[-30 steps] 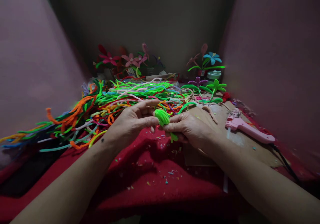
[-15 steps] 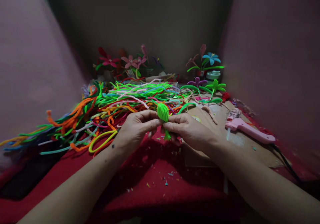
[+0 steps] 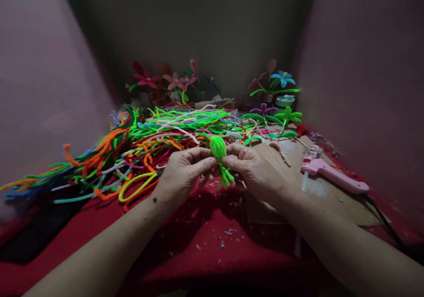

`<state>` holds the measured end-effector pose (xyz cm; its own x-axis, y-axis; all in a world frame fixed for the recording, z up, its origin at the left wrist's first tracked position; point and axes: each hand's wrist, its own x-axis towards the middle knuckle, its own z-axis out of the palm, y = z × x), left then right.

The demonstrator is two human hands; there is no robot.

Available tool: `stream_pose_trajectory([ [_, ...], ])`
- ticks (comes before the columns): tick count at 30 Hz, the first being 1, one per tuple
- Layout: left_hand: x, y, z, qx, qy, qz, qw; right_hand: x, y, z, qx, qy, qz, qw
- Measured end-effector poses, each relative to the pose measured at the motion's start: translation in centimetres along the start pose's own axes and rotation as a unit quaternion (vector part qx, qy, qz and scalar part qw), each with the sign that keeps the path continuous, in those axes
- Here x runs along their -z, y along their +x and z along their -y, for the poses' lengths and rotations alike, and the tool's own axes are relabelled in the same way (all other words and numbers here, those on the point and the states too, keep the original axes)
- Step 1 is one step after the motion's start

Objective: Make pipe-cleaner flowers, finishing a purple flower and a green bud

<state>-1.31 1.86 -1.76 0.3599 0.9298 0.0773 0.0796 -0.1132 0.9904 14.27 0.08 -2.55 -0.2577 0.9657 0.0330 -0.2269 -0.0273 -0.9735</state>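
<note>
A bright green pipe-cleaner bud is held upright above the red cloth, its rounded head on top and several loose stem ends fanning out below. My left hand pinches it from the left at the narrow neck, thumb and index finger together. From the other side, the thumb and fingers of my right hand close on the same neck. The remaining fingers of both hands are partly hidden behind. A large heap of coloured pipe cleaners lies just beyond the hands.
To the right, a pink hot glue gun rests on a cardboard sheet, its cord trailing off right. Pipe-cleaner flowers stand at the back near a pale-lidded jar. Small scraps dot the red cloth.
The stem ends under the green bud now show spread apart instead of bunched. My right fingers have shifted slightly at the neck. The whole view has moved a little.
</note>
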Motion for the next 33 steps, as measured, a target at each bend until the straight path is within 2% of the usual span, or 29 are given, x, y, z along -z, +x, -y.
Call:
stream_pose_trajectory([
  [6,-0.7,-0.4,-0.3,-0.011,0.005,-0.028,1.000,-0.1,-0.6,0.5,0.016,-0.072,-0.050,0.996],
  [11,-1.1,-0.8,-0.5,-0.012,0.014,-0.042,0.999,-0.1,-0.7,0.6,0.009,-0.088,-0.065,0.994],
  [19,-1.3,-0.9,-0.5,-0.016,-0.003,-0.033,0.999,-0.1,-0.7,0.8,0.022,-0.125,-0.082,0.989],
  [26,-1.2,-1.1,-0.8,-0.031,-0.004,-0.038,0.999,-0.1,-0.6,0.5,0.022,-0.123,-0.073,0.990],
  [30,-1.0,-1.3,-1.0,-0.037,0.007,-0.033,0.999,0.0,-0.5,0.4,0.039,-0.136,-0.082,0.987],
  [33,-0.9,-1.3,-1.0,-0.051,0.017,-0.016,0.998,0.2,-0.5,0.3,0.071,-0.182,-0.081,0.977],
])
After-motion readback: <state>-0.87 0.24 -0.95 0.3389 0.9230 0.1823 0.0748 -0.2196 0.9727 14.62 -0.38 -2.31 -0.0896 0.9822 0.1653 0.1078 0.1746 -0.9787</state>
